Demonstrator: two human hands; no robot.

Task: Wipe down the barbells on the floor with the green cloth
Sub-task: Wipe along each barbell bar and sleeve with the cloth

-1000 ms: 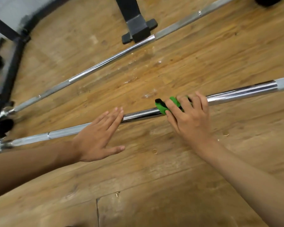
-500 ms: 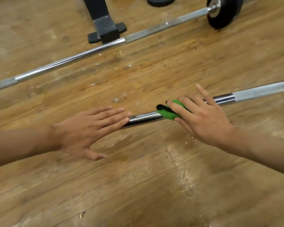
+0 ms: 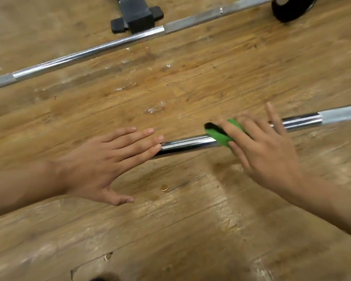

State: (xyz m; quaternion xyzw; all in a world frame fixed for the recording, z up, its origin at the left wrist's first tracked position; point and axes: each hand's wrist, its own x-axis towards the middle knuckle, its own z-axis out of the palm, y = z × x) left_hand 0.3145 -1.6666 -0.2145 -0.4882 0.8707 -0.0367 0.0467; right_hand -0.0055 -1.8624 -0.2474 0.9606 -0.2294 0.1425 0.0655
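Floor [image 3: 170,230]: two barbells, well apart. Near barbell [image 3: 190,142]: left hand [image 3: 101,165] on it at left, cloth [image 3: 221,136] to the right under right hand [image 3: 265,155]. Far barbell [image 3: 89,51] behind; rack foot [image 3: 138,17] just behind it, weight plate [image 3: 290,9] at its right end.

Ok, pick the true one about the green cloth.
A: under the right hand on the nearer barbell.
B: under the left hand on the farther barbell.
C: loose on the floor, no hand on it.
A: the right hand presses the green cloth onto the nearer barbell; the left hand holds no cloth.
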